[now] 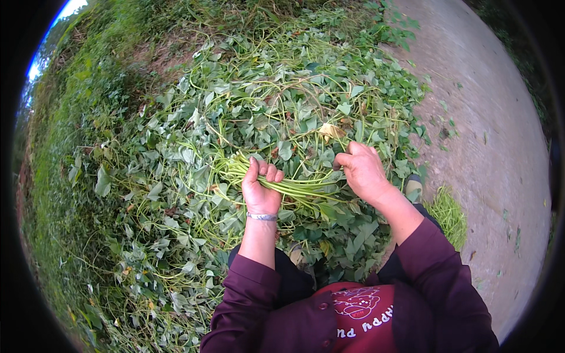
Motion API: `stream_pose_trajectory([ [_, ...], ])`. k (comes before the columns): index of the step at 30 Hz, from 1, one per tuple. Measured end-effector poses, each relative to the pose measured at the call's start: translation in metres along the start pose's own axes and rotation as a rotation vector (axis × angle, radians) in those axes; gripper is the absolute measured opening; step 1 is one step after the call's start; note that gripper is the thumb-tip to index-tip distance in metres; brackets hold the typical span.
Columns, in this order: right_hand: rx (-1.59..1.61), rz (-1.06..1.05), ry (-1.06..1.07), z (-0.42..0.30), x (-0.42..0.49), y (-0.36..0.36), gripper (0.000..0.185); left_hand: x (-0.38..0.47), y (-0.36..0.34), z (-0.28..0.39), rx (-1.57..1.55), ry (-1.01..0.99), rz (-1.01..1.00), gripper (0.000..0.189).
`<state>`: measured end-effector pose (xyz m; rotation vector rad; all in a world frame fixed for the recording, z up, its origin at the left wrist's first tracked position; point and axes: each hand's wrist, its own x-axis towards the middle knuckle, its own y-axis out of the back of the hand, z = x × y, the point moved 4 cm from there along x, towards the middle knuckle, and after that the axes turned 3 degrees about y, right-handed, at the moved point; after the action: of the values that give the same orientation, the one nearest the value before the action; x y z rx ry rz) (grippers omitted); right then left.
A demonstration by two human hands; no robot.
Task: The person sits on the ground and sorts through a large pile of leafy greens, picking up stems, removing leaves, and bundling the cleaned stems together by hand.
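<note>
My left hand, with a silver-coloured bracelet at the wrist, is closed around a bundle of long green leaf stalks. The stalks' cut ends stick out to the left of the fist and their thinner ends spread to the right. Just above and right of those ends is my right hand, its fingers bent and the thumb close to the forefinger; whether a stem is pinched there cannot be told. A wide heap of cut leafy vines lies under both hands, with a dry yellowish leaf above the right hand.
A pile of green stalks lies on the concrete path at the right, near my shoe. A grassy bank rises on the left. Vines surround my feet, and scattered leaves lie along the path.
</note>
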<state>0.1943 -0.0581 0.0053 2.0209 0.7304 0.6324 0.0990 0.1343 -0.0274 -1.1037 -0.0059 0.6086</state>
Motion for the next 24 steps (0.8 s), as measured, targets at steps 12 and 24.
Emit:
stream_pose_trajectory([
  [12, 0.075, 0.166, 0.501, -0.052, -0.013, -0.023, 0.016, -0.001, 0.006, -0.014, 0.020, -0.020, 0.070, 0.026],
  [24, 0.282, -0.052, 0.352, -0.049, -0.012, -0.026, 0.013, -0.004, -0.003, -0.018, 0.347, -0.188, 0.184, 0.024],
])
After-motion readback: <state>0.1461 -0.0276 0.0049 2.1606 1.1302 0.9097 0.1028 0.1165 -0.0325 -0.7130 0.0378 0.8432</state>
